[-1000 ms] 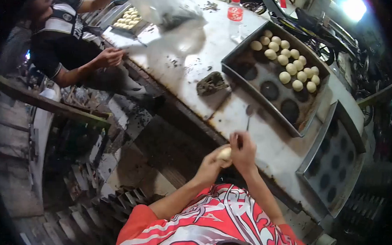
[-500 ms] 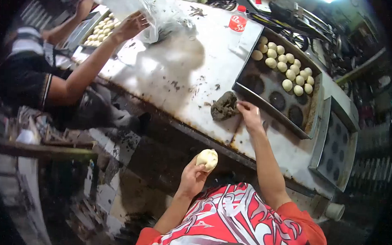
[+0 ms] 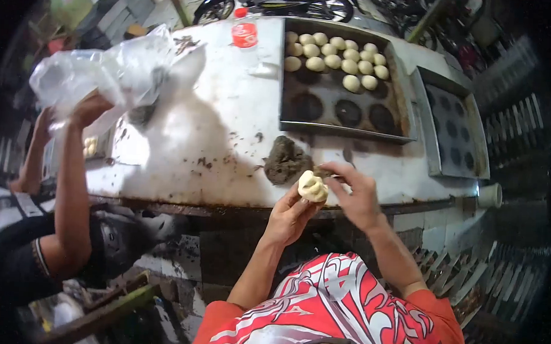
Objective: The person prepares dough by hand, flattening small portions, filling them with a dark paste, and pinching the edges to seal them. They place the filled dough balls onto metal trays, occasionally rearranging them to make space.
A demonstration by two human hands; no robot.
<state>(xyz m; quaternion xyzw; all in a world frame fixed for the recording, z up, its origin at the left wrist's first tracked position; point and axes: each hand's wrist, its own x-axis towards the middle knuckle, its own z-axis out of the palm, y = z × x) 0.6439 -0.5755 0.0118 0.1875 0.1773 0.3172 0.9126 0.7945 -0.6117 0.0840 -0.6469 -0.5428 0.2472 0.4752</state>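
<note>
My left hand (image 3: 289, 220) holds up a pale dough piece (image 3: 313, 187) with a folded, creased top, just off the table's front edge. Beside it, my right hand (image 3: 358, 198) has its fingers bent together near the dough. At those fingertips shows a small brownish bit, apparently dark paste. Behind both hands a rough lump of dark paste (image 3: 285, 161) lies on the white table. Further back, a metal tray (image 3: 343, 137) with dark round marks carries several round dough balls (image 3: 332, 61), grouped toward its far side.
A second marked tray (image 3: 448, 172) stands at the right. Near the back sits a bottle with a red label (image 3: 244, 34). On the left, a co-worker's hands handle a clear plastic bag (image 3: 103, 75); dough balls show below it. Dark crumbs dot the white table (image 3: 226, 182).
My right hand has come away from the dark lump to the dough piece in my left hand. The view has turned. The co-worker's hands have moved lower with the plastic bag.
</note>
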